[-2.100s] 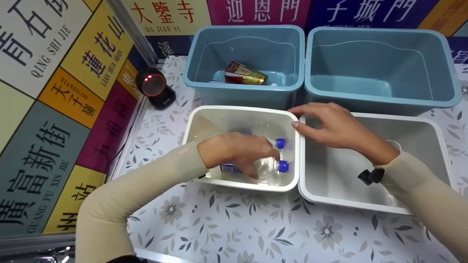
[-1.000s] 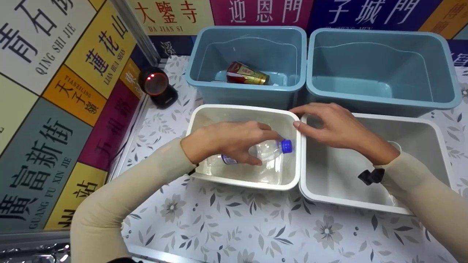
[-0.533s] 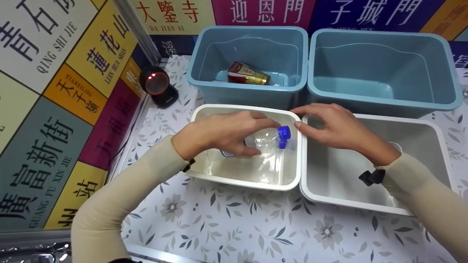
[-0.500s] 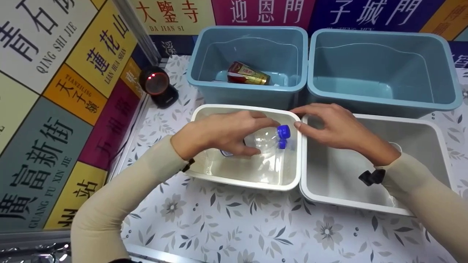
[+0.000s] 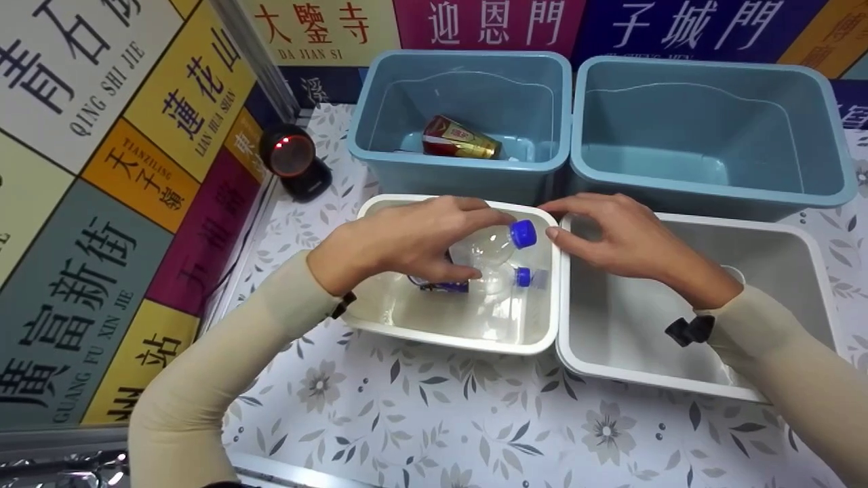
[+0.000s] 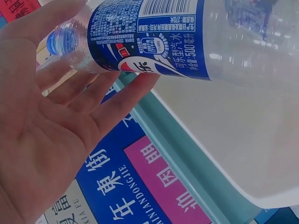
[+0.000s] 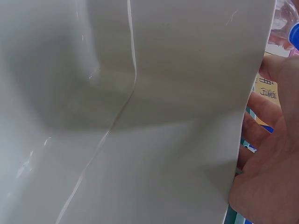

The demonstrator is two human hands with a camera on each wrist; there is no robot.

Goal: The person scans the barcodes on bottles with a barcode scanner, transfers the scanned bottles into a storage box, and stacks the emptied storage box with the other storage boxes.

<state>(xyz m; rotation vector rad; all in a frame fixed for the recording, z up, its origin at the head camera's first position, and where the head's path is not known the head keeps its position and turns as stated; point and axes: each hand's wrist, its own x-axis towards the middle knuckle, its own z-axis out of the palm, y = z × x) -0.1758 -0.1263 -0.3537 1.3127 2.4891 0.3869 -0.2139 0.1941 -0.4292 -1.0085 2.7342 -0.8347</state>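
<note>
My left hand (image 5: 420, 234) grips a clear plastic bottle (image 5: 485, 245) with a blue cap, tilted above the left white bin (image 5: 447, 339). In the left wrist view the bottle's blue label (image 6: 154, 35) reads 500 ml, and my thumb and fingers lie on either side of the bottle. A second blue-capped bottle (image 5: 498, 279) lies inside that bin, partly hidden under the held one and my hand. My right hand (image 5: 620, 234) rests at the rims where the two white bins meet, its thumb and index finger extended. In the right wrist view its fingers (image 7: 254, 133) lie beyond the rim.
The right white bin (image 5: 664, 383) stands beside the left one. Behind them are two blue bins; the left blue bin (image 5: 461, 166) holds a red and gold cup-shaped container (image 5: 461, 137). A black scanner (image 5: 295, 163) with red lights stands on the flowered tabletop (image 5: 434, 407).
My left hand has taken hold of a bottle and lifted it up and toward the back of the bin, uncovering the second bottle. My right hand has stayed at the rims.
</note>
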